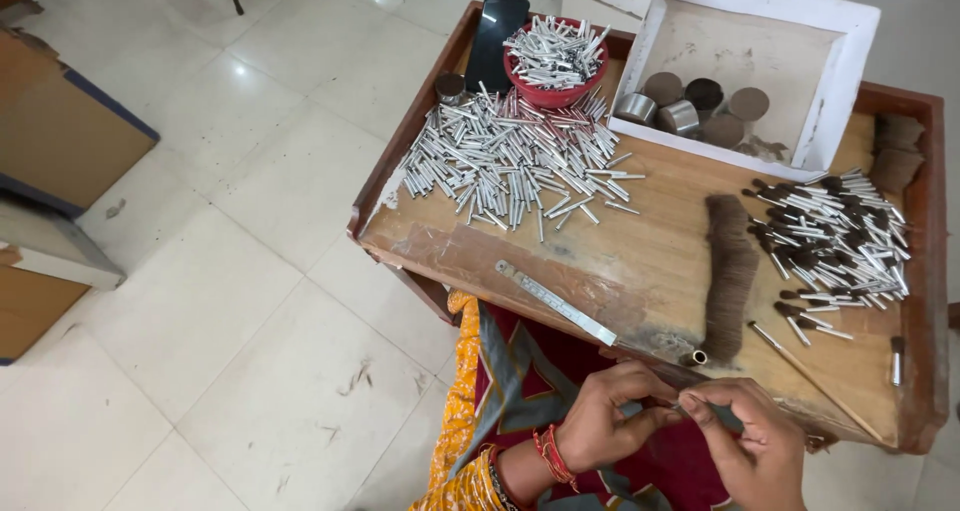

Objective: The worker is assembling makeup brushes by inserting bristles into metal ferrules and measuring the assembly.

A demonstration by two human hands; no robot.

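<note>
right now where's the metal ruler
In the head view the ruler lies slanted near the table's front edge, left of the dark bristle strip, below the loose tube pile, just beyond the left hand.

Small silver tube [676, 405] – mostly hidden, pinched btwn fingertips, just below table edge

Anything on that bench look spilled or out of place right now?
The silver tubes lie in a loose heap below the overfull red bowl, as if spilled. Hair scraps litter the floor tiles. Both hands pinch something small.
</note>
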